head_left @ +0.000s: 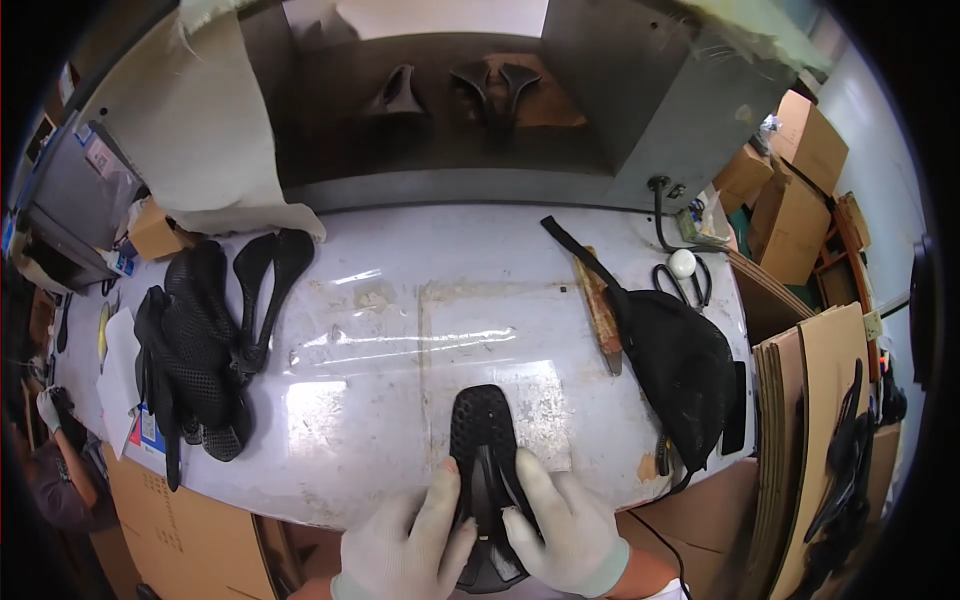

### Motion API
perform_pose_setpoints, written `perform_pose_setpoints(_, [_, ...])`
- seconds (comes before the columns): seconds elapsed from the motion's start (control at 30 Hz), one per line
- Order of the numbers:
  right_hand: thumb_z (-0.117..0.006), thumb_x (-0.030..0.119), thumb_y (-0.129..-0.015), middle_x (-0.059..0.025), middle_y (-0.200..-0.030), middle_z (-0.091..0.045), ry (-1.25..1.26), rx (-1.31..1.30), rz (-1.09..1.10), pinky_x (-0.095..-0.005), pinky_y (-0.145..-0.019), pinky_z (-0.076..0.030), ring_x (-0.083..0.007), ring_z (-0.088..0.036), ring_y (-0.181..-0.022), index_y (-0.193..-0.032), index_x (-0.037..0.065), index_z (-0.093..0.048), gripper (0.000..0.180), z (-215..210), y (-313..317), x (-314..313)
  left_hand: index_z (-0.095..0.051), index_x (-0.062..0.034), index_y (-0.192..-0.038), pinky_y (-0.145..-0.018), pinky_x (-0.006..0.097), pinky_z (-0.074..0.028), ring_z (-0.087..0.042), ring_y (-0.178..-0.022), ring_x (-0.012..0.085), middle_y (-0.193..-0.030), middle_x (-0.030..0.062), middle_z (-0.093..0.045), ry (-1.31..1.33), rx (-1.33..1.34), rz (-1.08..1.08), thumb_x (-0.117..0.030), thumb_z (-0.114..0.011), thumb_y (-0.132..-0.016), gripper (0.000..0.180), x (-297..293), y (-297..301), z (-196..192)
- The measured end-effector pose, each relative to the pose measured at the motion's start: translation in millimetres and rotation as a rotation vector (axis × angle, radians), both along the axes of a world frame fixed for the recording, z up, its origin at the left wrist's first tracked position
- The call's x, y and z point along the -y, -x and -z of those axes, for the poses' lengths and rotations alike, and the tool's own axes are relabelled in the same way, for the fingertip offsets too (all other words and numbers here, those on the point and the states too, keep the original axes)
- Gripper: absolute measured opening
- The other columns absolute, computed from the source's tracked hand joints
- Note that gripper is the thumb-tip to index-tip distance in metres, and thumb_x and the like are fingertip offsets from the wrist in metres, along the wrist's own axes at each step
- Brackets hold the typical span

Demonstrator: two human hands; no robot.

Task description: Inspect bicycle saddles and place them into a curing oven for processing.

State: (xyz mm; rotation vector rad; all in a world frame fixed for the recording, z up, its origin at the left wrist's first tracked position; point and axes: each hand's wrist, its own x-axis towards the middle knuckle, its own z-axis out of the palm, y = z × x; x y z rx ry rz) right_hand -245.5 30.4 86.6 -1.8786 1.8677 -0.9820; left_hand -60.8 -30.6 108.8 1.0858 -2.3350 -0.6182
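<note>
A black bicycle saddle (482,420) stands out over the table's front edge, its honeycomb-patterned end pointing away from me. My left hand (405,535), in a white knit glove, grips its left side with the thumb near the central channel. On the other side my right hand (568,525), gloved the same way, has its fingers closed along the saddle's edge. The near end of the saddle is partly hidden between my hands. A pile of black mesh-textured saddle pieces (195,340) lies at the table's left, with a split-shaped black saddle piece (262,295) leaning beside it.
A grey metal booth (660,110) at the back holds several dark saddle parts (495,85). On the right lie a black bag (675,365), a worn wooden-handled tool (600,315) and scissors (690,275). Cardboard sheets (820,400) stand beyond. Another person's gloved hand (48,408) shows far left.
</note>
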Motion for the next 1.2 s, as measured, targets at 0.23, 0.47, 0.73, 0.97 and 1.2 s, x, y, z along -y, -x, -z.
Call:
perform_pose_setpoints(0.23, [-0.071,0.020,-0.091,-0.0071,-0.082,-0.063,-0.341,-0.218,-0.180,-0.0362,-0.053,-0.053,-0.0226,-0.065,-0.063,-0.144,-0.003,-0.055,0.060,31.6,22.8,8.8,-0.050,0.0039,-0.149,-0.060,0.044,-0.054,-0.065,-0.064,0.0367,-0.088,0.0221,-0.066,-0.313,0.141,0.047,-0.016,-0.074,-0.091,0.066,17.0,-0.1,56.4])
perform_pose_setpoints(0.47, [-0.067,0.025,-0.096,-0.0030,-0.078,-0.056,-0.244,-0.133,-0.186,-0.0322,-0.048,-0.048,-0.0178,-0.059,-0.057,-0.146,-0.002,-0.055,0.058,58.1,28.1,12.0,-0.052,0.0055,-0.147,-0.060,0.044,-0.054,-0.067,-0.067,0.0404,-0.094,0.0245,-0.068,-0.414,0.176,0.064,-0.017,-0.074,-0.091,0.064,27.9,4.6,62.2])
perform_pose_setpoints(0.73, [-0.067,0.020,-0.094,-0.0080,-0.078,-0.058,-0.331,-0.047,-0.209,-0.0383,-0.054,-0.050,-0.0247,-0.060,-0.060,-0.144,-0.005,-0.054,0.058,44.9,26.0,10.1,-0.055,0.0058,-0.145,-0.061,0.042,-0.055,-0.068,-0.067,0.0382,-0.096,0.0243,-0.068,-0.327,0.092,0.121,-0.016,-0.075,-0.089,0.063,34.1,-1.1,68.4])
perform_pose_setpoints(0.97, [-0.068,0.015,-0.092,-0.0120,-0.080,-0.061,-0.318,0.028,-0.221,-0.0419,-0.061,-0.052,-0.0282,-0.063,-0.066,-0.145,-0.010,-0.050,0.061,42.9,18.6,4.3,-0.054,0.0091,-0.144,-0.059,0.041,-0.056,-0.068,-0.066,0.0372,-0.094,0.0248,-0.069,-0.403,0.026,0.147,-0.012,-0.072,-0.089,0.061,20.2,-5.4,77.0])
perform_pose_setpoints(1.2, [-0.070,0.017,-0.089,-0.0093,-0.078,-0.060,-0.301,-0.128,-0.198,-0.0394,-0.065,-0.052,-0.0248,-0.062,-0.065,-0.145,-0.014,-0.048,0.068,47.6,6.3,6.0,-0.059,0.0090,-0.136,-0.074,0.044,-0.059,-0.069,-0.083,0.0405,-0.112,0.0260,-0.069,-0.399,0.232,0.068,-0.011,-0.072,-0.088,0.054,12.7,10.8,66.8])
